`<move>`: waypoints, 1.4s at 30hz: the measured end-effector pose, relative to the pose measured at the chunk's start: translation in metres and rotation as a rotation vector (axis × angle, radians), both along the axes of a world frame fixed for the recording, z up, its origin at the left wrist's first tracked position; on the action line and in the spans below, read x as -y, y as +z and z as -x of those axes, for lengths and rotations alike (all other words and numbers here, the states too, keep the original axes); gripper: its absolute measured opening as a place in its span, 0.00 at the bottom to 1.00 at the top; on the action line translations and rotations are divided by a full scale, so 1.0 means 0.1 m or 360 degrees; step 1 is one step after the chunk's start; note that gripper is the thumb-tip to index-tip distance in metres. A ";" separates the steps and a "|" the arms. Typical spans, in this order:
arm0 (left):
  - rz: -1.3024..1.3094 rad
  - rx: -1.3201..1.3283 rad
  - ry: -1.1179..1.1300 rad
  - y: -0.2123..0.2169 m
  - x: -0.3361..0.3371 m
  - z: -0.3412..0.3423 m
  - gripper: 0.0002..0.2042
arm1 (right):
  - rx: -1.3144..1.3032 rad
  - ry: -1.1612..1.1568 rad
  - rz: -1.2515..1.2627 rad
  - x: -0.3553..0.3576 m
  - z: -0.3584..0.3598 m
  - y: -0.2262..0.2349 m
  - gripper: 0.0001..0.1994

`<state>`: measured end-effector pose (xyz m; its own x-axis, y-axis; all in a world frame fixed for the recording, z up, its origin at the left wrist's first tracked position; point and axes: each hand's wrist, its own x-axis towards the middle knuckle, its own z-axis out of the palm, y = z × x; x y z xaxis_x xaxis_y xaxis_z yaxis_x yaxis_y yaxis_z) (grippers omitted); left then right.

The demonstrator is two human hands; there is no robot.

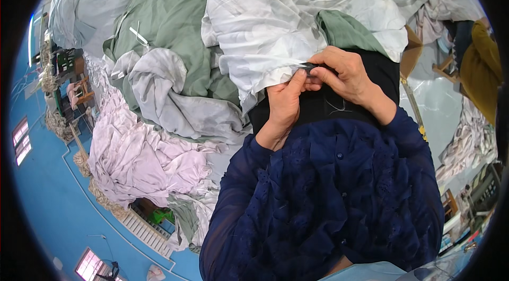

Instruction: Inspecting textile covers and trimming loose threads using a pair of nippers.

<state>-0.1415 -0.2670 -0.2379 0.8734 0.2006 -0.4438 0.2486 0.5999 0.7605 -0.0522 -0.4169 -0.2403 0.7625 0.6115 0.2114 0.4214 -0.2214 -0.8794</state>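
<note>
Floor: a blue floor (pixel 58 212) curved along the left rim, bearing white painted lines.
Lilac cloth: a crumpled pale lilac fabric (pixel 143 161) lay at the left of the heap, beside the floor.
Grey cloth: a light grey piece (pixel 169 92) was bunched between the lilac cloth and the green one above it.
Green cloth: a sage-green fabric (pixel 169 21) spread across the upper left of the pile, partly under the white sheet.
White sheet: a large wrinkled white fabric (pixel 275 21) covered the upper centre; its lower edge (pixel 289 71) reached down to the two hands.
Left hand: the left hand (pixel 283 103) rose from a dark blue sleeve, fingers closed in a pinch on the edge of the white sheet, thumb pointing up toward the right hand.
Small dark tool: a slim dark object (pixel 307 66), too small to identify, sat at the sheet's edge between the fingertips of both hands.
Right hand: the right hand (pixel 342 71) was curled over it, fingers closed on the dark tool, and touched the left hand's fingertips.
Black cloth: a black fabric (pixel 328 106) with a loose pale thread lay under both hands.
Blue garment: the person's dark blue ruffled clothing (pixel 328 201) filled the lower centre.
Right margin: further pale fabrics (pixel 472 140) lay well apart at the right rim.
</note>
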 end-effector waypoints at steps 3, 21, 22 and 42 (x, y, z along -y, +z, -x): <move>0.0016 0.0000 -0.0007 0.01 0.00 -0.01 0.09 | 0.0019 -0.0001 -0.0004 0.01 -0.01 -0.01 0.06; 0.0010 -0.0017 -0.0026 0.01 0.01 0.00 0.09 | -0.0277 0.0024 -0.0066 0.10 0.01 -0.04 0.09; 0.0006 0.0012 -0.0036 0.00 0.00 0.00 0.08 | -0.0251 0.0059 -0.0055 0.09 0.00 -0.04 0.09; -0.0066 -0.0018 -0.0065 0.01 0.01 -0.02 0.09 | -0.0166 0.0068 -0.0046 0.07 -0.03 -0.07 0.07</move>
<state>-0.1398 -0.2685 -0.2370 0.8763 0.1835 -0.4454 0.2807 0.5569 0.7817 -0.0489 -0.4235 -0.2473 0.7547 0.6386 0.1503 0.3357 -0.1792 -0.9248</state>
